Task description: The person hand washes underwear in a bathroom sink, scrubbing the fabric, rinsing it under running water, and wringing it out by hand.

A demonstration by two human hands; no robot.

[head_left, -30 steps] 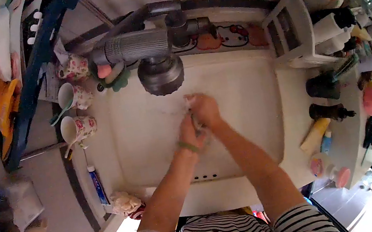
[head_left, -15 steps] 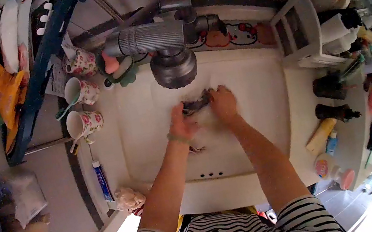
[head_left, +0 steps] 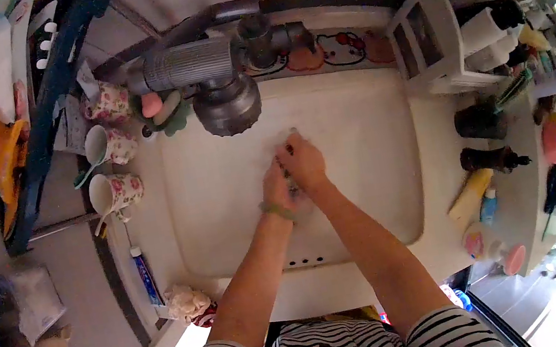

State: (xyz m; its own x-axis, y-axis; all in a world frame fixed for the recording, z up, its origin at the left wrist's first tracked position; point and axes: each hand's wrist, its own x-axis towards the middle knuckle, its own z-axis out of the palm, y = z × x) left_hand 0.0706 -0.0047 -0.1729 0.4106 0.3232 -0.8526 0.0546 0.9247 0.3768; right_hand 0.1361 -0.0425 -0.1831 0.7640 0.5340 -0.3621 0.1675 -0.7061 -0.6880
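Inside the white sink (head_left: 364, 159), my two hands are close together over a small, dark, bunched cloth (head_left: 285, 170). My left hand (head_left: 274, 186) is closed against the cloth from the left, a light green bracelet on its wrist. Wrapped over the cloth from the right is my right hand (head_left: 306, 163), its fingers curled. Most of the cloth is hidden between the hands, so its exact kind cannot be made out. Above and left of them hangs the dark faucet (head_left: 228, 104) with its wide round head.
Floral cups (head_left: 118, 193) line the left ledge, with a toothpaste tube (head_left: 145, 276) and a bath puff (head_left: 188, 302) nearer me. At right are a white rack (head_left: 428, 38), a dark bottle (head_left: 489, 158) and a yellow tube (head_left: 471, 199). Drain holes (head_left: 305, 261) sit at the sink's near side.
My hands were apart with the dark cloth stretched between them. The right hand has come left against the left hand, and the cloth is bunched up. The view has shifted slightly.
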